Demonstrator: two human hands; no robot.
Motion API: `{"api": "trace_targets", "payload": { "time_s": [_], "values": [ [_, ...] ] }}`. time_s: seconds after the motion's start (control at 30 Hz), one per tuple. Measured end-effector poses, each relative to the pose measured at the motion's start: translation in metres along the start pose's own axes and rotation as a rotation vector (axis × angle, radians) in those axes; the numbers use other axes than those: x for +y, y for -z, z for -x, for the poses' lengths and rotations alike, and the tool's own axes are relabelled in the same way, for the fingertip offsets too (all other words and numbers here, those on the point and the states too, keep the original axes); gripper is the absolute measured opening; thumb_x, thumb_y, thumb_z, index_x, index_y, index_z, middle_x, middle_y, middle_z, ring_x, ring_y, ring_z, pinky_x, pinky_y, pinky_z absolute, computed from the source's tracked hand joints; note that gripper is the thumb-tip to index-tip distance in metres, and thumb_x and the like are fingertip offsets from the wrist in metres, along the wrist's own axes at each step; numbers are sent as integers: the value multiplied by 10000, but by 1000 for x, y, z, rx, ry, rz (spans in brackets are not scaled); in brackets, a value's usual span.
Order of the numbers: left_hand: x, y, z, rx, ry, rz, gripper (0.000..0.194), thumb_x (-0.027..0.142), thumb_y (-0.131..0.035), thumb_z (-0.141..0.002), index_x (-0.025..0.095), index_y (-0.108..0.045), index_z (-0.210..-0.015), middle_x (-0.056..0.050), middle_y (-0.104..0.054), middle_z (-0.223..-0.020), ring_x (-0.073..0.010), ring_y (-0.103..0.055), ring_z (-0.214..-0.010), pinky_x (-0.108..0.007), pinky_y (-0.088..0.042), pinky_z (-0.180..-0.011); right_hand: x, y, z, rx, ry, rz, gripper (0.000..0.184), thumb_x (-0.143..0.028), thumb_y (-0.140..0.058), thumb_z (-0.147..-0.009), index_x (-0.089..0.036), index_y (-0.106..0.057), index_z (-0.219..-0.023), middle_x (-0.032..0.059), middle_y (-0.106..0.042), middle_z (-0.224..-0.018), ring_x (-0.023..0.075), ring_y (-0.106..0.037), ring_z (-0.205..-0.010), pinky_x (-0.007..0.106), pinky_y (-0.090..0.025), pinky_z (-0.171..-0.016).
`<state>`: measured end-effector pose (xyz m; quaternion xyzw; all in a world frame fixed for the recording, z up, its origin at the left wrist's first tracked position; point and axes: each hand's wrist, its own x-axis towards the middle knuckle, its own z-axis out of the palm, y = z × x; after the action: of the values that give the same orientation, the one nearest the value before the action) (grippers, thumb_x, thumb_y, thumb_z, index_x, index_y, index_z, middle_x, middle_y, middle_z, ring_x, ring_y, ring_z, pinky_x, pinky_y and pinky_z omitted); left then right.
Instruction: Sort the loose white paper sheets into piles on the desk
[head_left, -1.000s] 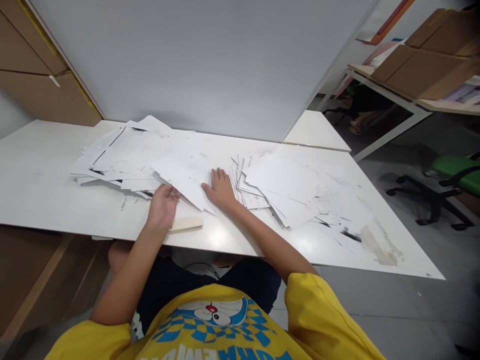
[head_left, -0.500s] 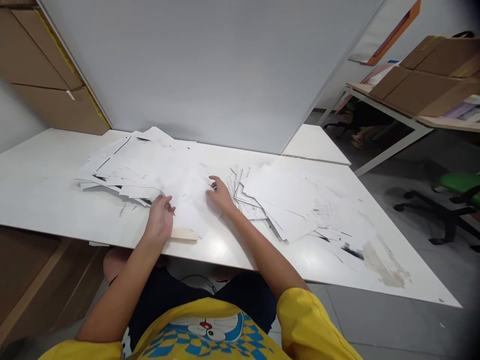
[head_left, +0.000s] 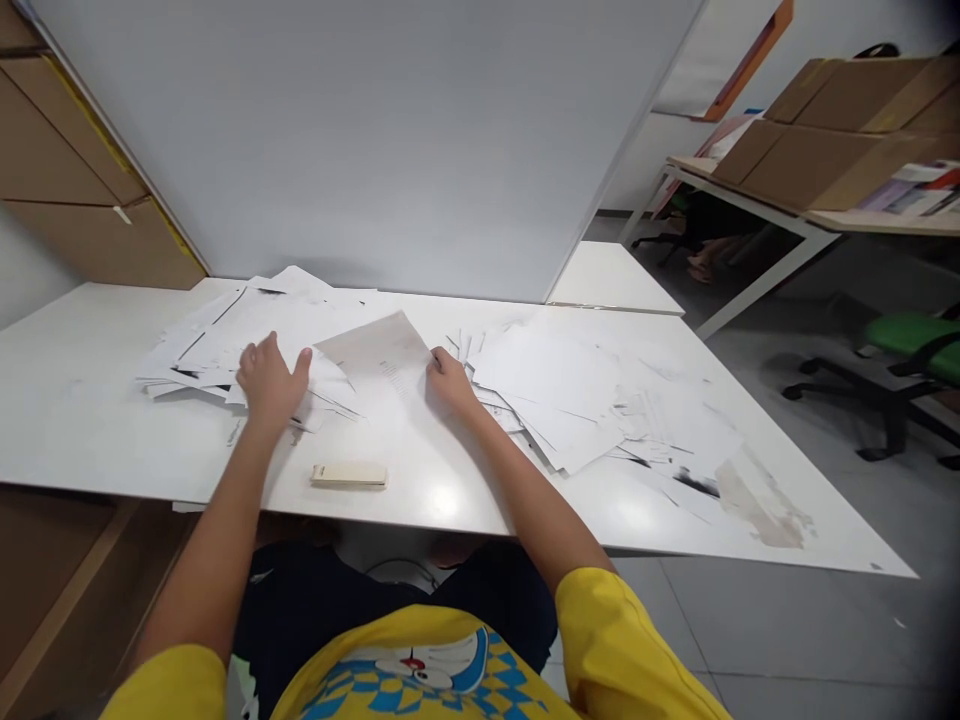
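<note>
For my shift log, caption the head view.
Right hand holds a sheet; left hand is at the left paper pile.

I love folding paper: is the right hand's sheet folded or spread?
Spread: the printed paper sheet shows one broad face, with no crease visible.

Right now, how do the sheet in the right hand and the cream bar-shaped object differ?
The printed sheet is held up at a tilt by the right hand, while the cream bar-shaped object lies untouched on the white table. The sheet is broad and thin; the cream bar-shaped object is narrow and thicker. Both are pale.
</note>
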<state>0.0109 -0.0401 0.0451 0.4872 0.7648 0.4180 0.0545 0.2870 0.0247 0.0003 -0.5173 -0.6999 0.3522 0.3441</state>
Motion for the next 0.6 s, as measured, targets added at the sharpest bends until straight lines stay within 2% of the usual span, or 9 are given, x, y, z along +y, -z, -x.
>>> {"api": "trace_targets", "payload": {
  "time_s": [0.1,0.17,0.27,0.37,0.47,0.6],
  "values": [
    [-14,4,-36,-54,-21,-209,628,509,-768,-696,122,-605,-1162,-353,-496,-1442,-548,-309,-1453,-689,-189,-1175,3,-2,1,-18,-7,29,322,-195,-351,-871,-216,-569,-1107,77,-678,-1035,256,-618,-988,377,-476,-866],
    [-19,4,-52,-94,-42,-289,578,500,-821,-614,149,-625,-1030,-348,-533,-1377,-570,-351,-1407,-693,-210,-1151,3,-2,1,-40,1,41,360,-190,-339,-885,-203,-572,-1159,90,-685,-1068,261,-629,-1004,386,-484,-880],
    [-19,5,-60,-192,-74,-302,447,442,-829,-576,208,-628,-899,-272,-617,-1268,-549,-403,-1357,-691,-244,-1128,1,-1,2,-76,20,72,387,-185,-340,-902,-189,-573,-1210,100,-700,-1082,268,-639,-1012,400,-494,-901],
    [-16,8,-54,-336,-105,-221,269,387,-763,-638,245,-679,-850,-182,-696,-1110,-487,-460,-1313,-650,-269,-1140,-2,0,4,-127,22,122,426,-165,-347,-916,-180,-558,-1286,119,-719,-1101,292,-657,-1017,425,-507,-900],
    [-13,10,-45,-345,-158,-208,231,381,-646,-767,249,-724,-940,-143,-712,-1152,-432,-470,-1330,-614,-263,-1162,-9,-1,7,-165,-13,235,475,-188,-386,-943,-150,-496,-1404,166,-712,-1200,325,-657,-1104,449,-501,-946],
    [-12,6,-43,-266,-183,-348,495,409,-620,-791,145,-657,-1209,-238,-545,-1465,-493,-376,-1404,-664,-233,-1154,-21,-7,13,-161,-46,473,455,-410,-513,-963,-109,-578,-1297,226,-659,-1283,372,-619,-1184,479,-458,-1038]
  ]
}}
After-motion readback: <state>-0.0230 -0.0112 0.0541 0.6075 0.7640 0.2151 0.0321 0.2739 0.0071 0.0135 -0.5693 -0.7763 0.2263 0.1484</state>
